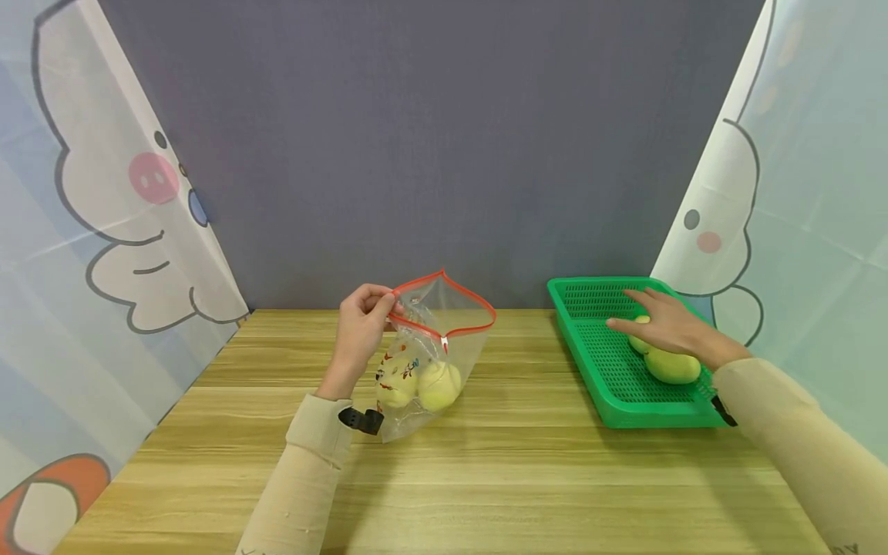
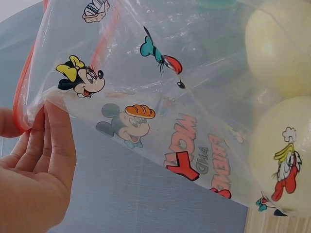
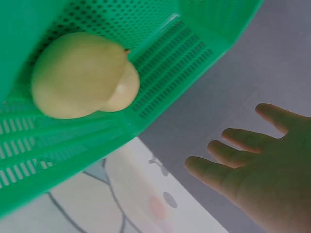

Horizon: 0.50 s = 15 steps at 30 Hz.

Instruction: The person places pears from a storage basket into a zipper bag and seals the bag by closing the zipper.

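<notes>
My left hand (image 1: 361, 327) pinches the red rim of a clear zip bag (image 1: 425, 347) between thumb and fingers, at the left of its mouth. The bag's mouth gapes, with a white slider at its front. Low inside lie two pale yellow fruits (image 1: 439, 385), which look like mangoes; in the left wrist view printed cartoon figures partly cover one. On the right, my right hand (image 1: 669, 320) hovers over a green basket (image 1: 662, 417), fingers spread and holding nothing. Below it lie two yellow mangoes (image 1: 671, 367), the farther one partly hidden by the hand in the head view.
Bag and basket are on a wood-grain table (image 1: 527, 470), the basket at the right side. A grey panel (image 1: 444, 154) rises behind the table. Printed cartoon curtains (image 1: 90, 254) hang at both sides.
</notes>
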Motion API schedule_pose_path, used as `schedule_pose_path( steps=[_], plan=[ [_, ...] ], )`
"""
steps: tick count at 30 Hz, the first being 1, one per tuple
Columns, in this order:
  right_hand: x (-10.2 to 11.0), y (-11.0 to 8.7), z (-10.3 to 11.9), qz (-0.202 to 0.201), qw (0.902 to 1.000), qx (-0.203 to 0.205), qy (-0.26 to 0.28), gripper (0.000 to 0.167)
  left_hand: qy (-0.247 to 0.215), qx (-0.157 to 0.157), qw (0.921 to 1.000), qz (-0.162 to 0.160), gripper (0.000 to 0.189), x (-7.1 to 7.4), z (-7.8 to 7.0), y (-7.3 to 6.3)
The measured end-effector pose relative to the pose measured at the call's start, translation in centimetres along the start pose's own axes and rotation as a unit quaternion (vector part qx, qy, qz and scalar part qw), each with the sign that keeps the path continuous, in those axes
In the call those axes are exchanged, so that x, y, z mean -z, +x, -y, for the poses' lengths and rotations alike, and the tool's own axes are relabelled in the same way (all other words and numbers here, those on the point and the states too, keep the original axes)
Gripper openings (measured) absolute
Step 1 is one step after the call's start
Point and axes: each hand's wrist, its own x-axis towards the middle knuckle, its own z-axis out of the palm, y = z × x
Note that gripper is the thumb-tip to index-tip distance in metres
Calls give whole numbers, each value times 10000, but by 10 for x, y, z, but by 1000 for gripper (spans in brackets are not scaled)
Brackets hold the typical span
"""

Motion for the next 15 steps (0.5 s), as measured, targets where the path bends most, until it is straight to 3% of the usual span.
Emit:
schedule_pose_path(
  steps=[15],
  plan=[
    [-14,-5,-34,207,9995,-233,-17,93,1,31,10000,14,19,-1,2,1]
  ],
)
